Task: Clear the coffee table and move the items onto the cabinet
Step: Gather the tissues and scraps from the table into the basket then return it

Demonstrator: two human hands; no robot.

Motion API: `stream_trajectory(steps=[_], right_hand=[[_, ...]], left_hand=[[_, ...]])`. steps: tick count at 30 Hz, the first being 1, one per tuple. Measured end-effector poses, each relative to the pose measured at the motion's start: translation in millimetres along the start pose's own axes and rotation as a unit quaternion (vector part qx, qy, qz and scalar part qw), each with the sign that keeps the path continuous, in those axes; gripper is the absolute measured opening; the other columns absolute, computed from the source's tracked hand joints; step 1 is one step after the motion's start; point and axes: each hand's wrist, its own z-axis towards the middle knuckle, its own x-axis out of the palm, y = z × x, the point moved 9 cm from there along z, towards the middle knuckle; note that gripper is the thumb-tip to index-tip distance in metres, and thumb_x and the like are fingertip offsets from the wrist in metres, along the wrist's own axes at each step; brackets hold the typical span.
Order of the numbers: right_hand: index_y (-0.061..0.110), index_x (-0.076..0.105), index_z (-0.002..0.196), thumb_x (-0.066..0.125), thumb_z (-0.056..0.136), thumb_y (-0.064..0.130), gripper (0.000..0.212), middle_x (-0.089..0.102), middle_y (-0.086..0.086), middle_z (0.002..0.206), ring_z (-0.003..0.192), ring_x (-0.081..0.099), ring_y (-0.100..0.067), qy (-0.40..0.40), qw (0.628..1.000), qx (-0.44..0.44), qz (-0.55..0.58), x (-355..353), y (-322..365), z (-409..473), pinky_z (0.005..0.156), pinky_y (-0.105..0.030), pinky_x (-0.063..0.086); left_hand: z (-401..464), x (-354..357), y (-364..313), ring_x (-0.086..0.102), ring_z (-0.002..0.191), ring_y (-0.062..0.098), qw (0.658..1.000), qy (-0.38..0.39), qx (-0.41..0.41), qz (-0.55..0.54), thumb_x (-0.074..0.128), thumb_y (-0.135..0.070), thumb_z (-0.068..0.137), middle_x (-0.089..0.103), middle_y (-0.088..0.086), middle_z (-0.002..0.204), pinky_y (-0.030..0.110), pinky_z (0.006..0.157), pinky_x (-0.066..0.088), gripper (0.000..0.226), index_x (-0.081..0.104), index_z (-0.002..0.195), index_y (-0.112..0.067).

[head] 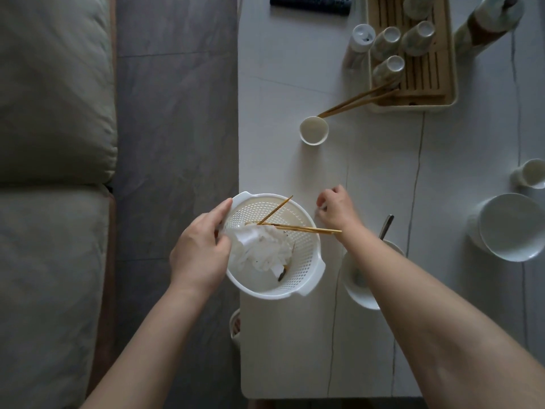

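Head view, item one: white perforated basket (275,246) at the counter (295,349) edge, holding crumpled tissue (259,249) and wooden skewers (300,229); your left hand (200,249) grips its near rim. Light, stiff plastic; take it by the rim lugs and keep it level, since the skewers overhang. Your right hand (336,209), just past the basket, is curled, seemingly pinching a small white scrap; the ceramic bowl (358,281) under that forearm is fragile and slick, so cup it from below.

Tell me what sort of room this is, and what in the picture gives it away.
Most likely a home living room. A cushioned sofa faces a low white coffee table across a grey floor, and the table carries a remote control and a wooden tea tray of small cups.
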Motion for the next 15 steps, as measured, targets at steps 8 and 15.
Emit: stream_trajectory(steps=[8, 15], right_hand=[[0.009, 0.056, 0.108, 0.049, 0.088, 0.009, 0.021, 0.052, -0.018, 0.112, 0.100, 0.051, -0.034, -0.031, 0.999, 0.039, 0.021, -7.8, -6.0, -3.6, 0.080, -0.033, 0.042], [0.012, 0.058, 0.098, 0.055, 0.089, 0.020, 0.013, 0.056, -0.011, 0.108, 0.094, 0.053, -0.028, -0.037, 0.999, 0.018, -0.020, -6.5, 2.2, -4.4, 0.072, -0.033, 0.043]], left_hand=[[0.7, 0.6, -1.7, 0.057, 0.101, 0.013, 1.000, 0.002, 0.006, 0.000, 0.055, -0.014, 0.089, 0.061, -0.012, 0.117, 0.035, 0.075, 0.053, 0.053, 0.046, 0.133, -0.041], [-0.5, -0.8, -0.4, 0.058, 0.101, 0.015, 1.000, -0.003, 0.008, -0.003, 0.054, -0.011, 0.088, 0.061, -0.012, 0.117, 0.036, 0.078, 0.052, 0.054, 0.047, 0.133, -0.040]])
